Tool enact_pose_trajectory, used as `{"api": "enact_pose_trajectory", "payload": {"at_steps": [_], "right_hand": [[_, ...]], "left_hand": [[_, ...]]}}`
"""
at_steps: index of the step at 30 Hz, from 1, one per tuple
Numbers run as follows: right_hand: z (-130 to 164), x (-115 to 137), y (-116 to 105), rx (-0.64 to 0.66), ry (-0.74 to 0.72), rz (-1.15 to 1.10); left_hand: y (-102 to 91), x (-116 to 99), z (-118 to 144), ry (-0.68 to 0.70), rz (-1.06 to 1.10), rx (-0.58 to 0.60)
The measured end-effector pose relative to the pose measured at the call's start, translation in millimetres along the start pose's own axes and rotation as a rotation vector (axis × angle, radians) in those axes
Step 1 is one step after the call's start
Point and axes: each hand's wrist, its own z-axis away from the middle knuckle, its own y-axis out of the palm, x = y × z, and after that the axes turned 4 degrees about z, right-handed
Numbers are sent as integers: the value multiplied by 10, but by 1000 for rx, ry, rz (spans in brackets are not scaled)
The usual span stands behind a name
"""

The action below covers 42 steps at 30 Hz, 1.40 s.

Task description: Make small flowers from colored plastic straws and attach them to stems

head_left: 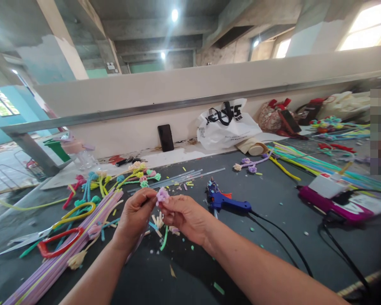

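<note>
Hands meeting at mid-frame above dark worktop [273,212]. Left hand [136,214] closed, fingertips pinched on lilac fuzzy flower [162,195]; right hand [184,216] closed likewise, thumb and fingers gripping same flower from other side. Flower held clear of worktop, between both sets of fingertips. Below hands: short offcuts [158,222] in cream, green and pink, scattered on surface. Just right of right hand: blue glue gun [224,200] lying on its side, black cord [279,237] trailing toward near edge. Left of left hand: bundle of lilac pipe cleaners [66,254] lying diagonally, with scissors [41,235], red and yellow handles, beside it. Behind hands: finished flower stems [127,178] in mixed colours, well apart. At back wall: black phone [165,137] propped upright, white plastic bag [225,125] near it. Far right: long coloured pipe cleaners [320,165] laid out, magenta box [336,203] near them.
</note>
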Motion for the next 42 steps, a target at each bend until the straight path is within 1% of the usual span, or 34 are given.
{"api": "enact_pose_trajectory", "payload": {"at_steps": [2,3,5,7,8,9,11,12,14,17,22,26,31,36,42], "right_hand": [[0,24,-13,37,-13,76],[0,44,-18,7,-54,146],[0,88,-25,-144,-203,342],[11,125,-23,-313,-422,591],[22,136,-19,-358,-537,730],[37,141,-13,-372,-653,869],[70,134,-1,-337,-865,1114],[85,125,3,-310,-944,1208],[104,105,3,-281,-1037,1341],[99,89,-21,-296,-1053,1459],[68,92,-59,-301,-1011,1547],[72,98,-48,-329,-998,1578],[66,89,-53,-341,-999,1648],[43,46,-77,-397,-1017,1676],[33,22,-93,-395,-1011,1709]], "left_hand": [[4,36,0,-201,219,-25],[1,50,-2,-290,323,-39],[-14,69,-11,-385,480,-73],[-33,78,-17,-406,578,-84],[-40,81,-17,-411,608,-75],[-45,83,-14,-418,626,-60],[-45,89,-1,-442,630,-34],[-41,91,7,-459,621,-26],[-26,88,19,-496,593,-24],[4,58,22,-537,541,-27],[47,-4,21,-478,497,20],[54,-2,33,-476,437,40],[70,14,44,-505,462,47],[128,-21,54,-528,506,29],[178,-72,62,-585,523,-1]]}}
